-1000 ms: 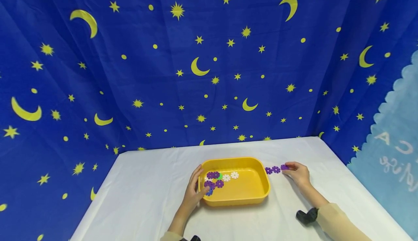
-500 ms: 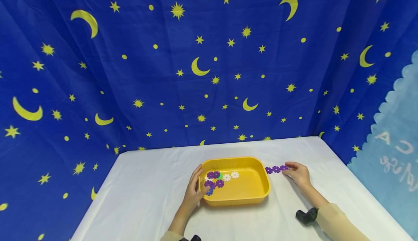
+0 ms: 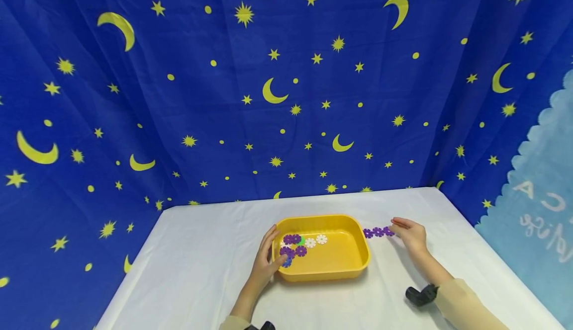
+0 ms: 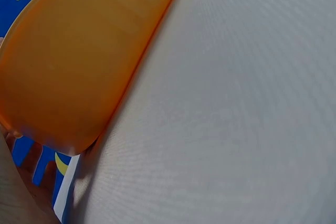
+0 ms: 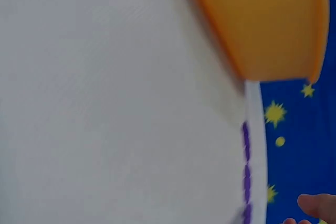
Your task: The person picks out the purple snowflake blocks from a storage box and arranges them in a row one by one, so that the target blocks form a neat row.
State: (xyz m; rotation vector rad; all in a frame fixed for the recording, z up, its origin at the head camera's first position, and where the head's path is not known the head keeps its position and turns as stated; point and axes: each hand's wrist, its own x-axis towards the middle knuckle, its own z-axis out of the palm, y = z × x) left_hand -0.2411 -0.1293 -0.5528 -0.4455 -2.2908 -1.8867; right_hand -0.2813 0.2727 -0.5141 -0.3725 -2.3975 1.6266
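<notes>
In the head view a yellow tray holds purple, white, green and blue flower-shaped discs at its left end. The left hand grips the tray's left end, thumb over the rim and fingers along the outside. Right of the tray, three purple discs lie in a row on the white cloth. Just beside the rightmost one is the right hand, its fingers extended, holding nothing. The right wrist view shows the purple row edge-on, with fingertips of the right hand raised apart from it.
White cloth covers the table around the tray. Blue fabric with yellow moons and stars hangs behind it, and a light-blue panel stands at the right. A black device is on the right wrist.
The right hand has let go of the rightmost purple disc and lifted slightly; that disc moved a little left and down, in line with the other two. The left hand has stayed put.
</notes>
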